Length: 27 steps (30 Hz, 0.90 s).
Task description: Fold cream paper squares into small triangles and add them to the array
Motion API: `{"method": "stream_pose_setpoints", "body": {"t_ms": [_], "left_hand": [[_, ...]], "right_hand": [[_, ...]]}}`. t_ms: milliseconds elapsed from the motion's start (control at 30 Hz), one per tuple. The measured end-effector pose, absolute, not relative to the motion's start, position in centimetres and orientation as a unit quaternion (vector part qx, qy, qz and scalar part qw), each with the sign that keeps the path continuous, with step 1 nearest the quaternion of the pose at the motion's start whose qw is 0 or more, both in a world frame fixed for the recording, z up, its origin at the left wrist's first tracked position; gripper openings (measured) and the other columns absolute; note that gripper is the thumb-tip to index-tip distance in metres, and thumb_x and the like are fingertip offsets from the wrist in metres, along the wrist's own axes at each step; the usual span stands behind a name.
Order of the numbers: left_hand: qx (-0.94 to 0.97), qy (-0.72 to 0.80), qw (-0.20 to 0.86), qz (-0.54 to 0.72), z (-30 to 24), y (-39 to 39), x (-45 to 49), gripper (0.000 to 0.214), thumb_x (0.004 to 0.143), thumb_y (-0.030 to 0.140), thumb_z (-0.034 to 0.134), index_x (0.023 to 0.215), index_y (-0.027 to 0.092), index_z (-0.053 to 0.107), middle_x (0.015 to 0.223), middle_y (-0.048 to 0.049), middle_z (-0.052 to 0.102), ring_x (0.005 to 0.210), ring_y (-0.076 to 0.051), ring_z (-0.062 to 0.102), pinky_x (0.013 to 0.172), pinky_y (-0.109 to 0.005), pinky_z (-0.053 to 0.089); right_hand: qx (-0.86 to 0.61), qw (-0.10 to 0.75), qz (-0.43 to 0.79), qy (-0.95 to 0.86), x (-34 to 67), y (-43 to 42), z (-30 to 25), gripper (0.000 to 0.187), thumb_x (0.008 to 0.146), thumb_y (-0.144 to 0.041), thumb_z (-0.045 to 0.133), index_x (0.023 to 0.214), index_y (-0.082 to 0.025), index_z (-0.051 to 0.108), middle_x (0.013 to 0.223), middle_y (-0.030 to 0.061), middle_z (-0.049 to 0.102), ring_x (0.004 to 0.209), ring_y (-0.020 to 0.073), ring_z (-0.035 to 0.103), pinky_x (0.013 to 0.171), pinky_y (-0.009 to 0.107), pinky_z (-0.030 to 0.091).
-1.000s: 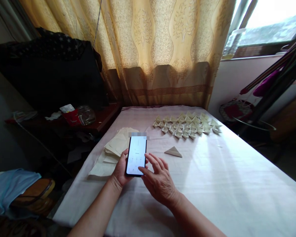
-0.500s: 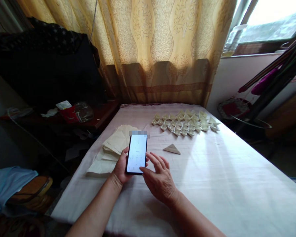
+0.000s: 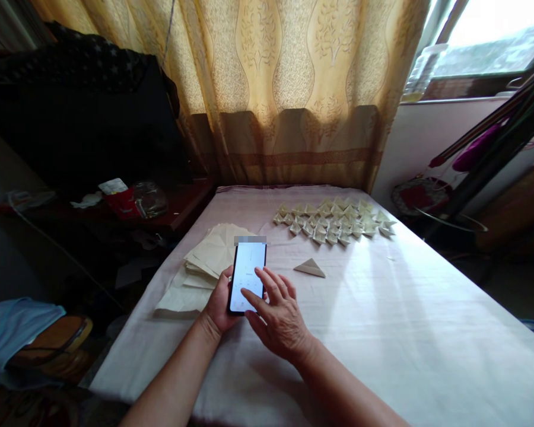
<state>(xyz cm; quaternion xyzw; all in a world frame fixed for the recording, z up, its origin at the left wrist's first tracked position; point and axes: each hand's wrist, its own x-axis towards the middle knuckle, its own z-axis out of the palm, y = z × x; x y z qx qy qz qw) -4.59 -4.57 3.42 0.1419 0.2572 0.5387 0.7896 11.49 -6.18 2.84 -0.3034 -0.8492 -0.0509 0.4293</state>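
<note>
My left hand (image 3: 219,308) holds a smartphone (image 3: 248,270) upright over the table, its screen lit white. My right hand (image 3: 278,317) hovers over the lower screen with fingers spread, the index fingertip touching the glass. Just left of the phone lies a stack of cream paper sheets (image 3: 207,264). A single folded paper triangle (image 3: 310,268) rests to the right of the phone. Farther back, several small folded paper pieces (image 3: 336,220) are laid in rows.
The table carries a white cloth (image 3: 404,320). A yellow curtain (image 3: 285,89) hangs behind it. To the left stand a dark side table with a red packet (image 3: 122,201) and a clear jar (image 3: 150,199), and a chair with blue cloth (image 3: 13,332). Poles lean at right (image 3: 493,136).
My right hand has shifted left and up onto the phone screen, the index finger now pressing lower left of the display. The left hand keeps the phone in place.
</note>
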Motion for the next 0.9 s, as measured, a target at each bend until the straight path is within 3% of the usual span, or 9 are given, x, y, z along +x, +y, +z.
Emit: {"method": "stream_pose_setpoints", "body": {"t_ms": [333, 633, 900], "left_hand": [[0.139, 0.262, 0.782, 0.548, 3.3, -4.6, -4.8, 0.038, 0.091, 0.035, 0.049, 0.102, 0.007, 0.072, 0.095, -0.0135, 0.077, 0.104, -0.028, 0.069, 0.100, -0.037, 0.048], [0.168, 0.227, 0.795, 0.536, 2.7, -4.5, -5.0, 0.052, 0.092, 0.042, 0.049, 0.127, 0.006, 0.062, 0.111, -0.0169, 0.074, 0.105, -0.031, 0.069, 0.098, -0.042, 0.048], [0.161, 0.244, 0.798, 0.527, 3.4, -4.8, -4.9, 0.054, 0.095, 0.045, 0.043, 0.127, 0.007, 0.063, 0.107, -0.0188, 0.074, 0.098, -0.031, 0.071, 0.090, -0.043, 0.053]], "right_hand": [[-0.307, 0.404, -0.061, -0.860, 10.3, -5.8, 2.4, 0.033, 0.090, -0.036, 0.061, 0.123, -0.030, 0.061, 0.148, 0.0130, 0.044, 0.140, 0.0288, 0.036, 0.110, 0.048, 0.027], [-0.326, 0.427, -0.062, -0.841, 12.2, -5.3, 2.5, 0.033, 0.091, -0.030, 0.060, 0.123, -0.024, 0.061, 0.146, 0.0143, 0.045, 0.136, 0.0304, 0.041, 0.110, 0.049, 0.030], [-0.349, 0.418, -0.077, -0.835, 14.2, -4.8, 2.3, 0.031, 0.089, -0.025, 0.060, 0.120, -0.025, 0.064, 0.146, 0.0125, 0.047, 0.135, 0.0307, 0.043, 0.109, 0.047, 0.033]]}}
